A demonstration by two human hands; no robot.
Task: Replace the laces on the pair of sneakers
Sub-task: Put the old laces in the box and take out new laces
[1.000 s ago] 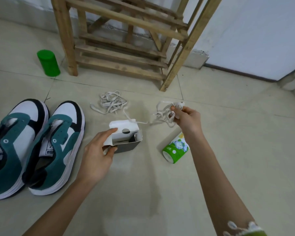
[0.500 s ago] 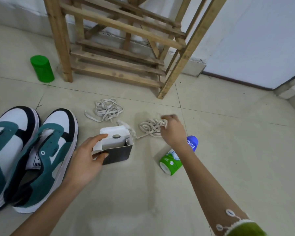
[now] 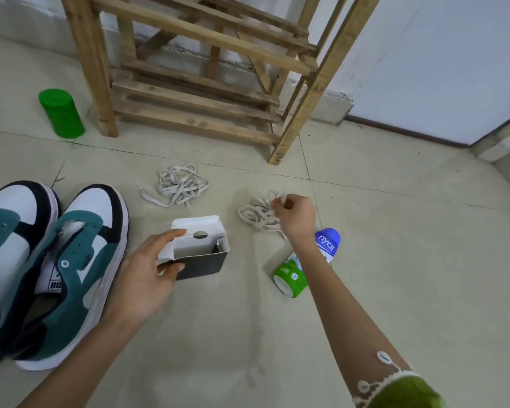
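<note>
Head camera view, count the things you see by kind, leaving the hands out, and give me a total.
Sneakers: 2
Lace bundles: 2
Cardboard box: 1
Green canister: 1
Blue-capped bottle: 1
Wooden rack: 1
Total: 8

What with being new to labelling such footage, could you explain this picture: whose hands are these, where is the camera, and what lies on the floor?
No machine here: a person works with bare hands, and the one picture comes from a camera worn on their head, looking down. The left hand grips a small open grey-and-white cardboard box. The right hand pinches a bundle of pale flat shoelaces lying on the tiled floor. A second pile of pale laces lies beyond the box. At the left stands a pair of teal, white and black sneakers, with no laces showing. Nearby: a green plastic cylinder, a slatted wooden rack, and a green-and-white bottle with a blue cap, lying on its side.
</note>
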